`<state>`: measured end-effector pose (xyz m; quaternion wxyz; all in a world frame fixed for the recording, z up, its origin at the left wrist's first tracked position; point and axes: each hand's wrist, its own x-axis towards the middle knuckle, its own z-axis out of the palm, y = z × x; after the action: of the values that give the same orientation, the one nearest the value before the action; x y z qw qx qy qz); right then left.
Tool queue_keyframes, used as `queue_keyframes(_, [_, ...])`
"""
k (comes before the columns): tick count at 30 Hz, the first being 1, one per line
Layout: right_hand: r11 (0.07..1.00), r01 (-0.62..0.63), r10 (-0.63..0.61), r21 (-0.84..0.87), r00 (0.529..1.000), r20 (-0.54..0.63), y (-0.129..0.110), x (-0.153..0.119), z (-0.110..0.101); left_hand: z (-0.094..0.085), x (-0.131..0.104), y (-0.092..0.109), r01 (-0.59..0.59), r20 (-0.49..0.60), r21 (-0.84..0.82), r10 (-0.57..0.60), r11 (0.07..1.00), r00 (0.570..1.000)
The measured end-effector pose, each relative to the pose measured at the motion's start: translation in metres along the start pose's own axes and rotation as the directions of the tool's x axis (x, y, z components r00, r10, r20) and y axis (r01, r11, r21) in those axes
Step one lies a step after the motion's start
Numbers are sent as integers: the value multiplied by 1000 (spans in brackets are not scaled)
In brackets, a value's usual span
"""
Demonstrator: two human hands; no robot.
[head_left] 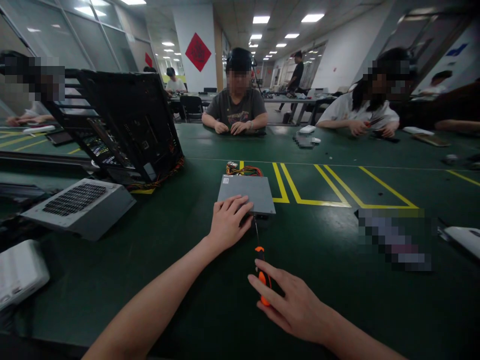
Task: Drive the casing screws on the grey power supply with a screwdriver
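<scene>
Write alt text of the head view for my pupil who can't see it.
Left hand resting on a grey metal box, right hand at an orange-and-black screwdriver pointing to the box's near side. A person sits across the green table.

A grey metal box (248, 188) lies flat, an orange-and-black screwdriver (260, 254) pointing at its near side

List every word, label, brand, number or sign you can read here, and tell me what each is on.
I can read none with certainty.
White label on the gray metal box under the left hand: too small.
Print on the dark shirt opposite: too blurred.
Red diamond sign on the pillar: dark marks, unreadable.
Blue mark at far right: cannot tell whether it is lettering.
</scene>
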<state>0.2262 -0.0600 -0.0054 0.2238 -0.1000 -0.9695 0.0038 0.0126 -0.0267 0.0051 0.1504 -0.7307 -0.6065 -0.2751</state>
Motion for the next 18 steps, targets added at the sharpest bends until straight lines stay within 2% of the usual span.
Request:
queue_keyframes(4, [1000,28,-26,13,991,-129,2,1,1,-1,0,0,2,13,-3,-2,1000,1000])
queue_keyframes(6, [999,34,-27,39,987,-158,3,0,3,-1,0,0,4,17,-1,-4,1000,1000])
queue_keyframes(8, [998,7,2,59,990,-138,2,-1,5,-1,0,0,6,19,3,-6,1000,1000])
queue_keyframes(11, [997,-35,37,64,999,-26,0,-1,4,-1,0,1,10,14,7,-10,1000,1000])
queue_keyframes(14, [1000,-10,8,28,998,59,-1,2,2,-1,0,1,10,12,5,-10,1000,1000])
queue_keyframes(18, [999,30,-30,11,998,-62,1,4,1,0,0,1,9,11,7,-9,1000,1000])
